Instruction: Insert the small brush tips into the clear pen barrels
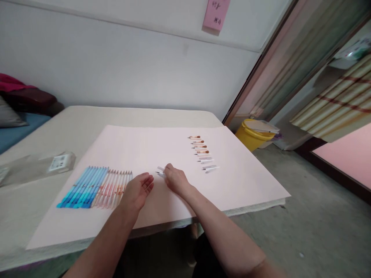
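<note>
My right hand point(174, 178) is closed around a slim white pen point(160, 173), its thin dark tip pointing left. A second pale strip shows just above it, and my fingers hide the rest of both. Beside it, palm turned inward, my left hand point(141, 188) is open and holds nothing. To its left lie a row of blue pens point(84, 187) and a row of clear pens with pinkish-orange marks point(113, 189). Beyond my right hand runs a column of short pens, some with brown ends point(199, 147), others whitish point(209, 167).
A large pale pink sheet point(145, 143) covers much of the cream table point(87, 116). At the left lies a clear plastic bag point(37, 166) with a white label. A yellow bin point(251, 135) stands on the floor past the right edge, and a white wall rises behind.
</note>
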A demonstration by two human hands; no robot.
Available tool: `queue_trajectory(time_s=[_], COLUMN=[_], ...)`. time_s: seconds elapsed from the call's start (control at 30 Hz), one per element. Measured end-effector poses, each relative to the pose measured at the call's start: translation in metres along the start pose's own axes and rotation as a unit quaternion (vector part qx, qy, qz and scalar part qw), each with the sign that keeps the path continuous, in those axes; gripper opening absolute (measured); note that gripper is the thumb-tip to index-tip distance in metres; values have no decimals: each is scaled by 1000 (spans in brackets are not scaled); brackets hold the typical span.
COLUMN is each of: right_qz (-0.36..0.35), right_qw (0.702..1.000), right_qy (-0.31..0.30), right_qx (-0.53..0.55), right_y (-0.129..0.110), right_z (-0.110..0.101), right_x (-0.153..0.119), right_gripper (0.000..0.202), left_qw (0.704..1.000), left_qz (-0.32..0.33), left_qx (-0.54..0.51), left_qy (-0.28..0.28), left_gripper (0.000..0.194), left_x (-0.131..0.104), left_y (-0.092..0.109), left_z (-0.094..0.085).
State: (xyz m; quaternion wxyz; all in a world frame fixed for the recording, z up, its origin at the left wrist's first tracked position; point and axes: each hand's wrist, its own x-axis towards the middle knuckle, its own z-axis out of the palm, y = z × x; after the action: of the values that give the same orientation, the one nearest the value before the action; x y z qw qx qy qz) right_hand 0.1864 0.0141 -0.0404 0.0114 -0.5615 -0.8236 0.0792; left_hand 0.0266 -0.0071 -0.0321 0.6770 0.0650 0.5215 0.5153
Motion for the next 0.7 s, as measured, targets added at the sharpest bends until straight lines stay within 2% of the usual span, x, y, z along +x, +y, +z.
queue_trajectory(time_s=[0.17, 0.3, 0.37, 0.47, 0.57, 0.7], right_qz=[-31, -70, -56, 15, 72, 53], right_qw=[996, 982, 975, 976, 987, 997], right_qy=[49, 76, 87, 111, 74, -16], right_qx=[72, 159, 196, 189, 124, 45], right_y=[-14, -21, -13, 8, 23, 19], right_z=[-2, -2, -5, -11, -12, 2], right_x=[-9, -12, -11, -7, -5, -5], right_gripper=[18, 12, 15, 17, 18, 17], left_qw=[999, 998, 998, 998, 997, 997], left_qz=[-47, -11, 15, 29, 42, 45], left_qx=[20, -13, -27, -38, -50, -49], left_qy=[-5, -61, -56, -29, -28, -27], left_gripper=[10, 9, 8, 6, 6, 5], left_x=[-3, -1, 0, 1, 0, 0], left_y=[-17, -23, -19, -6, 7, 11], left_z=[6, 6, 5, 3, 1, 1])
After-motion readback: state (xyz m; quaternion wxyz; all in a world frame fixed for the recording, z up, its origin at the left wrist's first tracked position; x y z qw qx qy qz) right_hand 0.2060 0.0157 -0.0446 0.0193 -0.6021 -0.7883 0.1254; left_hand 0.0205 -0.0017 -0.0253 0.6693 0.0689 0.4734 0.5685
